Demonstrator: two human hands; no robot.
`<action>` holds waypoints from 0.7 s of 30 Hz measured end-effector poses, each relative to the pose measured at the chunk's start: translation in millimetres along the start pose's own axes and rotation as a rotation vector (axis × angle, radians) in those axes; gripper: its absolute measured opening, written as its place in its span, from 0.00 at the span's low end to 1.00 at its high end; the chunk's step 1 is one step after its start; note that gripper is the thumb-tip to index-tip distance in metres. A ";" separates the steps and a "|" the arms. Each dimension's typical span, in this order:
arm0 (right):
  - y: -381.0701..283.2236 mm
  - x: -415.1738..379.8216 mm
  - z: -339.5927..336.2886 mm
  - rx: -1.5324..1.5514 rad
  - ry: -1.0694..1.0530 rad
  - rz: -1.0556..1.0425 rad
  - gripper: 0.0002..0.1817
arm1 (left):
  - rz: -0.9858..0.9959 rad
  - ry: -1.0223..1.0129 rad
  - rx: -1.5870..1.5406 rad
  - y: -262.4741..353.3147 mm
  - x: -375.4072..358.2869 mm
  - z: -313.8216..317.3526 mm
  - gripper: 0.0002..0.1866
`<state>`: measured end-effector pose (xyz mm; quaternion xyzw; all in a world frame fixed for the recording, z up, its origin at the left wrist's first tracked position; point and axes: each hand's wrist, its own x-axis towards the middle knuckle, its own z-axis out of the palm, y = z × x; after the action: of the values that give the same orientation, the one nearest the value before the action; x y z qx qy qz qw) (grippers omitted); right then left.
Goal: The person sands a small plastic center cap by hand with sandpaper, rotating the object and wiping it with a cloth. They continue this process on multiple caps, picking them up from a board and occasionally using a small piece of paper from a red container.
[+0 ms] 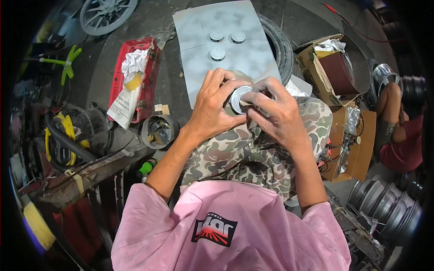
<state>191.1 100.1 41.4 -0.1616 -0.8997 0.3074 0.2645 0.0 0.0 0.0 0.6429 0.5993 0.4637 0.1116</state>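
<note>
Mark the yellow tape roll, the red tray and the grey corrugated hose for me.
Yellow tape roll (133, 81): head view, its outer side.
Red tray (148, 91): head view, right-hand wall.
Grey corrugated hose (82, 153): head view, ribbed length.

So, going by the flat sheet (253, 58): three caps (216, 35) sit on it, and a tyre (284, 52) pokes out from under its right side. Left of it there's a toolbox (155, 88) with a tape roll (132, 81) on top, plus a wheel (107, 10) farther back. Two cardboard boxes (364, 149) sit off to its right, one behind the other.
</note>
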 end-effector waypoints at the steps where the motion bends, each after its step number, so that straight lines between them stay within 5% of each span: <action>1: 1.4 0.3 -0.5 -0.001 0.014 0.014 0.15 | -0.009 0.000 -0.011 0.6 0.0 -0.5 0.34; 12: 2.0 -8.5 -12.2 -0.056 0.050 0.081 0.13 | -0.029 0.030 -0.026 4.0 -1.5 7.7 0.35; 21: -20.9 -31.8 11.0 0.017 0.210 0.354 0.10 | -0.016 0.005 0.006 2.2 -1.5 5.6 0.33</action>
<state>207.8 64.6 35.5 -0.3461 -0.8220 0.3381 0.3002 5.7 0.5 -2.2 0.6373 0.6060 0.4627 0.1117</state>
